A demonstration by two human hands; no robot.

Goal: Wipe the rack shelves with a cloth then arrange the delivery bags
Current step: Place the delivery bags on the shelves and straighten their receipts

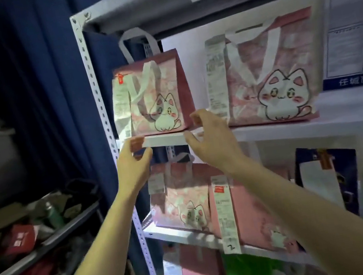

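Dim storage space is seen, with a dark blue curtain hanging behind a grey cart of cluttered trays at the far left. Beside it stands a white perforated metal rack with pale shelves. On the upper shelf board a small pink cat-print delivery bag with white handles is set upright at the left end, a receipt hanging on its front. The left hand is raised just below that bag, its grip spread and empty near the shelf edge. The right hand is held at the bag's right lower corner, fingers spread, holding nothing. Further right a larger pink cat-print bag is seen on the same shelf. More pink bags are placed on the lower shelf.
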